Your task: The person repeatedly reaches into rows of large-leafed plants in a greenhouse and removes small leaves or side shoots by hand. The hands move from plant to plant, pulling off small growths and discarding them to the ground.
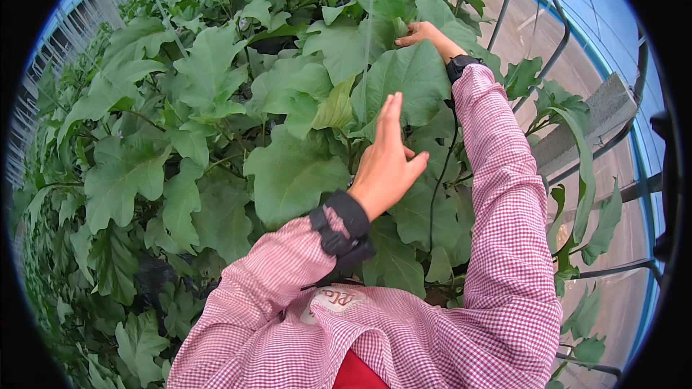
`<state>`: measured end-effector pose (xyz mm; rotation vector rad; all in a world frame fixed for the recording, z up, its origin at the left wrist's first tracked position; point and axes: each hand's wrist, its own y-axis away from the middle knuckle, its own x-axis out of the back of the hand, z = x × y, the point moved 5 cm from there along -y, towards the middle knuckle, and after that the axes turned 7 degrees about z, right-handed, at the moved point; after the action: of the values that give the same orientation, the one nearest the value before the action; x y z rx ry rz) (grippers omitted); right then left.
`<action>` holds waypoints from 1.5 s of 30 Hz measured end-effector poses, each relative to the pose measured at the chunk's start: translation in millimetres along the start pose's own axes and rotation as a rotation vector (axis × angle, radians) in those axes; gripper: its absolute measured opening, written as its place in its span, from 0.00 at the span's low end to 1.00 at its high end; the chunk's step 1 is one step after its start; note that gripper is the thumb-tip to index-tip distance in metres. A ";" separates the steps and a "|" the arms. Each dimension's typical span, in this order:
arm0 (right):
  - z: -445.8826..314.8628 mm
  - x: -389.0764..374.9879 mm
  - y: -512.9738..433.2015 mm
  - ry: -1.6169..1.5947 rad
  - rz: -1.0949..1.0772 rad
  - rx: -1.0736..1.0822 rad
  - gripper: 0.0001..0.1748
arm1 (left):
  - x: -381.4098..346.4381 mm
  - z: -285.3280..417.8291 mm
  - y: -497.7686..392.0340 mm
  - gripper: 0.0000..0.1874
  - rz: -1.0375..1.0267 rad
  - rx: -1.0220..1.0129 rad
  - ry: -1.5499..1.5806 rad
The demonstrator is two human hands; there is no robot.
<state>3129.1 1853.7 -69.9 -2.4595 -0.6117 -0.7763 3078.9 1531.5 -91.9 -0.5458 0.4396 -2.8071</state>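
Broad lobed leaves of eggplant plants (294, 173) fill the view before me. My left hand (384, 159) is raised over the foliage near the middle, its fingers extended and its thumb apart, with nothing in it. Farther out, at the upper right, my right hand (416, 35) reaches in among the leaves beside a large leaf (413, 78). Its fingers are bent at a small curled leaf (400, 27); whether they grip it I cannot tell. Both wrists wear black bands. A thin pale string (370, 27) runs down through the plants between the hands.
Curved metal pipes (559, 43) and a grey beam (589, 124) stand on the right, in front of plastic sheeting (605, 237). A black cable (443, 178) hangs below my right wrist. Many pale strings (32, 97) hang at the far left.
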 end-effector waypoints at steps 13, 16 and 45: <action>8.2 35.8 16.1 0.484 -0.198 -0.325 0.16 | -32.4 -53.9 69.8 0.22 -0.716 -0.198 -0.768; 7.0 32.8 19.2 0.451 -0.197 -0.392 0.16 | -28.4 -57.8 77.2 0.26 -0.672 -0.208 -0.753; 9.8 31.9 51.1 -0.386 0.563 -0.215 0.12 | -0.6 -74.0 81.4 0.35 -0.618 -0.339 -0.471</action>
<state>3184.3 1827.7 -73.0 -2.7979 0.0632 -0.1496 3064.9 1474.5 -185.0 -1.6144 0.7483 -2.9991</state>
